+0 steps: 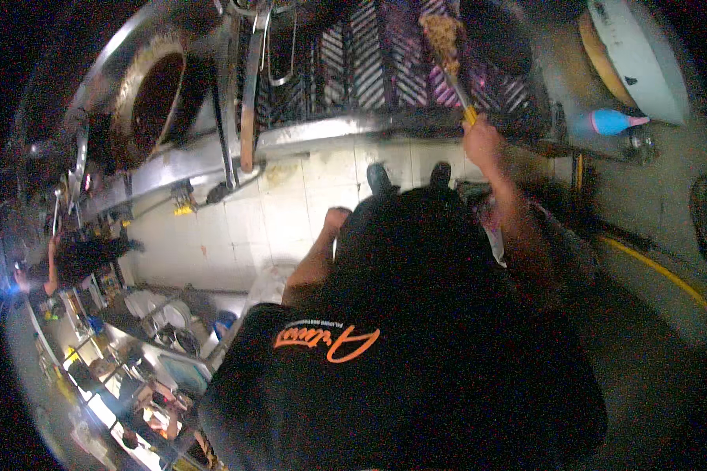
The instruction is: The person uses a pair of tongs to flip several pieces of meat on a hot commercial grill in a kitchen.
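My right hand (483, 144) reaches out over the front edge of a grill. It grips a long-handled tool (462, 97) by its yellow end. A ragged tan head, perhaps a basting brush, tops the metal shaft; blur hides its exact kind. That head is above the slanted bars of the grill grate (365, 59), and I cannot tell if it touches them. My left hand (336, 220) hangs low beside my body with curled fingers, away from the grill. Whether anything is inside it cannot be seen.
Metal tongs (283, 73) and a wooden-handled utensil (248, 123) rest at the grill's left. Further left sits a large round pan (153, 100). A blue squeeze bottle (610, 122) and a pale container (642, 59) are right. Beyond a plate rack (174, 315), another person (53, 265) stands far left.
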Tool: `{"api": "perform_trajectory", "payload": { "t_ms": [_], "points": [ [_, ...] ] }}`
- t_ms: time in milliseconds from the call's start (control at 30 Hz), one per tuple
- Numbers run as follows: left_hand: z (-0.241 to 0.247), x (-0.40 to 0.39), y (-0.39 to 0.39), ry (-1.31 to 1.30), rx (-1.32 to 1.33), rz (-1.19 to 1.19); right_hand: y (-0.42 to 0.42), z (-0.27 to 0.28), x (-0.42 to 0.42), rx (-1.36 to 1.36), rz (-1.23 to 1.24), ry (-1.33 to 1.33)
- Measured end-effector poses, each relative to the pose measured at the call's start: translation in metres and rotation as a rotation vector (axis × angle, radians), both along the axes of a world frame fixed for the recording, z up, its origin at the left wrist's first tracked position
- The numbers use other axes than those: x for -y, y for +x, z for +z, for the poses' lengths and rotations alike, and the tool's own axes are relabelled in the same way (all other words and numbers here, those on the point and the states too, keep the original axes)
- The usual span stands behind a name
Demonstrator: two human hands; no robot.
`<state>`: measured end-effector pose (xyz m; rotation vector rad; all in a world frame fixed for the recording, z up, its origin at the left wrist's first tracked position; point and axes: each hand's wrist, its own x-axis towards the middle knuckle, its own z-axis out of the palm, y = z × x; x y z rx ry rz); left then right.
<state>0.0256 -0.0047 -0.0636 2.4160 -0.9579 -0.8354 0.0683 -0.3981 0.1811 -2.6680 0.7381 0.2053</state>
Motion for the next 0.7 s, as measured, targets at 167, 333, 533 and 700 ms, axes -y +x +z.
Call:
{"api": "perform_trajectory", "payload": {
  "t_ms": [167,333,533,700],
  "points": [
    [0.041,0.032,0.009,0.152,0.169,-0.202,0.004,0.023,-0.005,-0.092,-0.040,-0.121],
    [0.076,0.042,0.028,-0.086,-0.410,0.626,0.005,0.017,0.000,-0.096,-0.008,-0.048],
    [0.326,0.127,0.062,-0.677,-0.792,0.530,0.009,-0.001,0.009,-0.071,-0.036,-0.035],
    [0.395,0.158,0.042,-0.790,-0.627,-0.360,0.003,-0.008,0.012,-0.015,-0.030,-0.018]
  ]
}}
